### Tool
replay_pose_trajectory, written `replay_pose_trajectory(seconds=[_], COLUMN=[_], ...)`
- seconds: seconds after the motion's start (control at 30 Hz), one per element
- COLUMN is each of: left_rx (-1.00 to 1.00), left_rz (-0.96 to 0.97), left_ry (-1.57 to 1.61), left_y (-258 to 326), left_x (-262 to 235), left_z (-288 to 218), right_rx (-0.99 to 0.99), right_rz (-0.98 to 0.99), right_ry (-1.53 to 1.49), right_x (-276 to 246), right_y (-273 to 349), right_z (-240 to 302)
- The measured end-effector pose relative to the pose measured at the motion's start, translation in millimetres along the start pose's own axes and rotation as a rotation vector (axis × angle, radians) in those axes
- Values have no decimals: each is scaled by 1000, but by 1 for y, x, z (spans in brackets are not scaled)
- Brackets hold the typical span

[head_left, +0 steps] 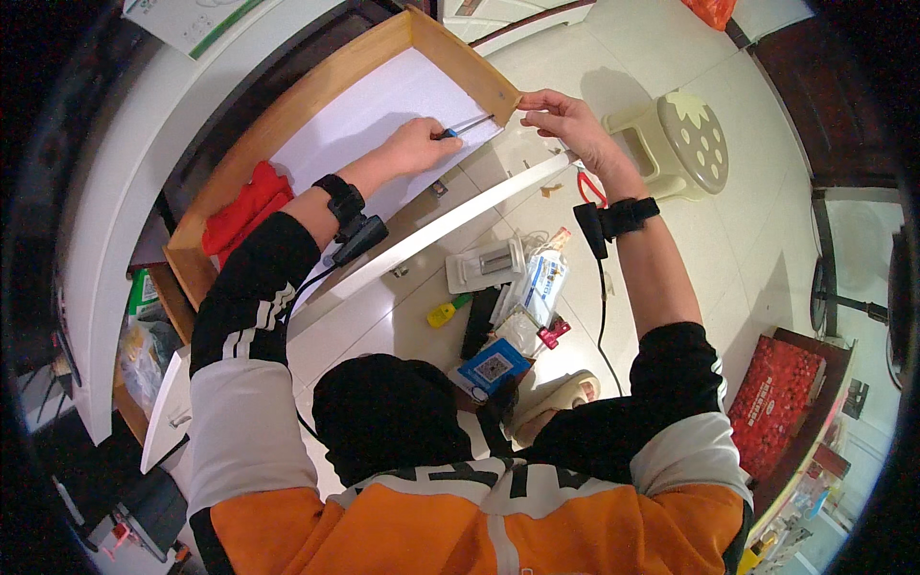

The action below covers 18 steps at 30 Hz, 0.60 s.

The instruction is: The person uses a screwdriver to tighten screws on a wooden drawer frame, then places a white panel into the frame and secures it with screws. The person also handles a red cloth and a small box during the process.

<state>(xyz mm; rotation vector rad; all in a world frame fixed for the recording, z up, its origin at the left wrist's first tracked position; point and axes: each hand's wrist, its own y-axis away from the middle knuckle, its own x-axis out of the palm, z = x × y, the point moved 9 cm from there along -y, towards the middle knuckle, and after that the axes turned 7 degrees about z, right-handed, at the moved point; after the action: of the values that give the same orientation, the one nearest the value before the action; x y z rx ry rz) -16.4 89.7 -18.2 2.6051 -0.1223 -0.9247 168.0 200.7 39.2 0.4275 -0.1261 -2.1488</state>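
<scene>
My left hand (420,148) is closed around the blue handle of a screwdriver (470,125), inside a pulled-out wooden drawer (359,65). The shaft points right, its tip close to the drawer's near right corner. At the outside of that corner is my right hand (567,126), fingers reaching left, index fingertip at the wood and the thumb apart below it. A white drawer front panel (450,225) stands at an angle, separated from the drawer's near side by a gap; its right end is under my right wrist. Red cloth (251,209) lies at the drawer's left end.
A patterned stool (692,144) stands right on the tiled floor. Red-handled pliers or scissors (590,189) lie by the panel's end. Near my feet are a yellow-green-handled tool (443,314), a white holder (482,266), a blue card (494,366) and packets. A red box (774,402) is at the right.
</scene>
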Motion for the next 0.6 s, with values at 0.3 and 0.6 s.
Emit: replay_pose_trajectory(seconds=[0.3,0.6], left_rx=[37,17], left_rz=[-171,-149], left_ry=[-503,-350], left_y=[12,12], left_x=[-18,-20], left_z=[-26,-23], right_rx=[-18,-22], right_rz=[3,-4], right_ry=[-16,-31], right_x=[-1,-1], right_y=[-1,1], right_z=[-1,1])
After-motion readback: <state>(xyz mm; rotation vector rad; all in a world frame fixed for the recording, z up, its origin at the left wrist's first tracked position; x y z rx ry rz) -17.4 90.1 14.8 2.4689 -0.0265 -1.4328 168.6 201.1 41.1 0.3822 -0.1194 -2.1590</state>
